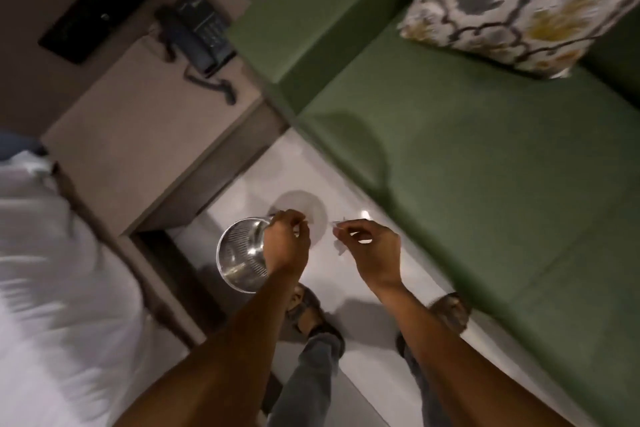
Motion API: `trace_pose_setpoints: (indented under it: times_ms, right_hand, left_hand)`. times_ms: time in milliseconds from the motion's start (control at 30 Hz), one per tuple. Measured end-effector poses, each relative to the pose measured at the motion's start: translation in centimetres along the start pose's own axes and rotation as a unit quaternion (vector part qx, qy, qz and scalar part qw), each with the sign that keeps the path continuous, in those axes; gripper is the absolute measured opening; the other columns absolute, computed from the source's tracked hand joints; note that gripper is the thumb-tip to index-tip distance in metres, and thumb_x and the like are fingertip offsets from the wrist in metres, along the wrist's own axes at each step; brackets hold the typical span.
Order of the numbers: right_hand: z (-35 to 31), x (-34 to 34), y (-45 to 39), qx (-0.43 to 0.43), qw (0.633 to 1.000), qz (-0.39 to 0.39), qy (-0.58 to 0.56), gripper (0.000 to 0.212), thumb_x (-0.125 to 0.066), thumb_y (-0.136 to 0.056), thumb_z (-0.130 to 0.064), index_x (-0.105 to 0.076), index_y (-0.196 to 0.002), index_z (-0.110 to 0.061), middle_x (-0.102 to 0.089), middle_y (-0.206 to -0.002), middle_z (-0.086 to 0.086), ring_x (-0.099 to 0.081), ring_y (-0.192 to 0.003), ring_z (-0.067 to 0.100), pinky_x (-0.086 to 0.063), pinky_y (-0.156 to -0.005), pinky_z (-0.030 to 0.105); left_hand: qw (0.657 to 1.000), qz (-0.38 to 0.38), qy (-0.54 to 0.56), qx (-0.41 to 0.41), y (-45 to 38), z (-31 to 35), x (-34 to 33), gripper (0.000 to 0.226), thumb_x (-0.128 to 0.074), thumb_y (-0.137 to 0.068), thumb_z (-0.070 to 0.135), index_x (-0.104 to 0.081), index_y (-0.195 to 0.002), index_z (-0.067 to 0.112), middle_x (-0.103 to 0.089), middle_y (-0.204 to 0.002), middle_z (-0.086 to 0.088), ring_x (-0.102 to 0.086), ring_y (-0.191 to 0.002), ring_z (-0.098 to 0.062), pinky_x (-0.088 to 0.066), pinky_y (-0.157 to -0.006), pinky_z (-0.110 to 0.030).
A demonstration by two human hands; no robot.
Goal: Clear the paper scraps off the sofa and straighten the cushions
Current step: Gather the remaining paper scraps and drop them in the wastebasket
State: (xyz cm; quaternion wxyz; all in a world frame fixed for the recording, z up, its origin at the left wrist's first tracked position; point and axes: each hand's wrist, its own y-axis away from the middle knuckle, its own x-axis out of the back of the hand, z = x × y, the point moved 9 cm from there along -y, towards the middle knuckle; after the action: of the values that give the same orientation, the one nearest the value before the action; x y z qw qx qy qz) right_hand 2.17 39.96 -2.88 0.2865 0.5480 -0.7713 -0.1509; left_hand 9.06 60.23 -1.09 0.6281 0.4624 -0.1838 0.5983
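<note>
While the view is motion-blurred, both hands are readable over the pale floor (pixel 349 191). Left hand (pixel 285 243): fingers curled closed on the rim of a metal bin (pixel 239 253), which hangs tilted with its ribbed inside facing the camera, just to the outer side of that hand. Right hand (pixel 372 250): fingers pinched together on small white paper scraps (pixel 337 246), held just beside the left hand, with the scraps between the two hands; how many pieces cannot be told. Beyond and to the right of the right hand lies the green sofa (pixel 485 166), its seat showing bare in the visible part. One patterned cushion (pixel 512 0) stands against the sofa back, well apart from both hands, tilted slightly. Beyond the left hand: a bench (pixel 138 135) carrying a dark telephone (pixel 197 35). To the outer side of the left arm, white bedding (pixel 52 270). Below the hands, two feet in sandals on the floor.
</note>
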Motion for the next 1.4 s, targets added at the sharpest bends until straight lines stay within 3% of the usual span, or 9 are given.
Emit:
trace_pose_setpoints:
  times_ms: [133, 333, 533, 600, 767, 1000, 1167, 1300, 1400]
  right_hand:
    - [0.4, -10.7, 1.7, -0.003, 0.998, -0.049, 0.036, 0.008, -0.091, -0.084, -0.021, -0.087, -0.090, -0.022, -0.085, -0.082, -0.005, -0.075, -0.066, 0.010, -0.061, -0.069, 0.026]
    - [3.8, -21.4, 2.4, -0.006, 0.989, -0.067, 0.131, 0.011, -0.090, -0.085, -0.018, -0.086, -0.094, -0.013, -0.086, -0.097, 0.007, -0.082, -0.093, 0.026, -0.065, -0.094, 0.044]
    - [6.0, -26.2, 2.9, -0.015, 0.977, -0.121, 0.177, 0.041, -0.084, -0.089, -0.014, -0.074, -0.129, -0.011, -0.080, -0.124, 0.014, -0.077, -0.114, 0.033, -0.061, -0.103, 0.048]
    - [6.1, -26.4, 3.4, -0.019, 0.976, -0.120, 0.179, 0.045, -0.076, -0.092, -0.004, -0.070, -0.137, -0.007, -0.076, -0.132, 0.016, -0.074, -0.120, 0.035, -0.061, -0.105, 0.049]
    - [4.3, -25.3, 4.3, 0.013, 0.973, -0.113, 0.203, 0.043, -0.076, -0.087, 0.002, -0.074, -0.129, -0.008, -0.080, -0.125, 0.014, -0.078, -0.113, 0.031, -0.064, -0.100, 0.042]
    - [1.5, -21.5, 4.2, -0.011, 0.981, -0.106, 0.161, 0.051, -0.081, -0.084, 0.005, -0.071, -0.132, -0.011, -0.078, -0.128, 0.010, -0.076, -0.114, 0.027, -0.066, -0.096, 0.046]
    - [-1.6, -15.7, 4.0, 0.029, 0.978, -0.053, 0.201, 0.049, -0.084, -0.091, -0.024, -0.067, -0.137, -0.023, -0.074, -0.136, -0.001, -0.073, -0.120, 0.021, -0.061, -0.098, 0.036]
    - [-4.0, -9.8, 2.8, 0.062, 0.981, -0.015, 0.181, 0.051, -0.083, -0.092, -0.030, -0.066, -0.140, -0.024, -0.070, -0.142, 0.001, -0.069, -0.128, 0.022, -0.053, -0.101, 0.031]
    - [-5.6, -5.3, 1.5, 0.078, 0.982, 0.002, 0.170, 0.053, -0.081, -0.094, -0.035, -0.064, -0.143, -0.025, -0.066, -0.147, 0.002, -0.064, -0.135, 0.025, -0.053, -0.107, 0.037]
  left_hand:
    - [0.993, 0.030, 0.027, 0.111, 0.4, -11.4, 3.9, 0.011, -0.071, -0.091, 0.009, -0.079, -0.099, 0.011, -0.081, -0.096, -0.016, -0.075, -0.090, -0.040, -0.055, -0.077, -0.038]
    - [0.986, 0.029, 0.027, 0.162, -0.5, -22.8, 4.9, 0.012, -0.069, -0.089, 0.003, -0.079, -0.095, 0.005, -0.078, -0.096, -0.022, -0.075, -0.089, -0.044, -0.057, -0.078, -0.044]
    - [0.989, -0.017, 0.044, 0.141, -1.1, -26.3, 3.3, 0.050, -0.061, -0.094, 0.004, -0.061, -0.143, 0.012, -0.074, -0.122, -0.024, -0.070, -0.109, -0.047, -0.055, -0.097, -0.049]
    - [0.988, -0.017, 0.063, 0.139, -0.9, -26.7, 3.5, 0.053, -0.058, -0.097, 0.005, -0.056, -0.149, 0.015, -0.073, -0.126, -0.023, -0.068, -0.114, -0.046, -0.055, -0.100, -0.051]
    - [0.995, -0.042, 0.034, 0.082, -0.6, -25.0, 4.5, 0.046, -0.056, -0.101, 0.012, -0.056, -0.146, 0.017, -0.071, -0.127, -0.020, -0.069, -0.109, -0.046, -0.057, -0.093, -0.052]
    - [0.998, -0.057, -0.034, 0.002, -0.3, -19.5, 5.7, 0.050, -0.042, -0.110, 0.041, -0.044, -0.156, 0.020, -0.048, -0.159, -0.008, -0.043, -0.146, -0.029, -0.044, -0.117, -0.049]
    - [0.999, -0.044, -0.019, -0.019, -0.1, -13.7, 6.5, 0.067, -0.029, -0.108, 0.060, -0.026, -0.164, 0.023, -0.029, -0.172, -0.005, -0.023, -0.159, -0.026, -0.026, -0.129, -0.048]
    - [0.998, -0.022, -0.025, -0.049, -0.9, -7.6, 6.2, 0.075, -0.020, -0.103, 0.071, -0.017, -0.165, 0.029, -0.020, -0.174, 0.000, -0.017, -0.161, -0.024, -0.018, -0.129, -0.045]
    - [0.997, -0.024, -0.040, -0.068, -0.9, -2.9, 4.8, 0.080, -0.014, -0.101, 0.076, -0.016, -0.165, 0.029, -0.018, -0.175, 0.001, -0.016, -0.161, -0.022, -0.018, -0.131, -0.047]
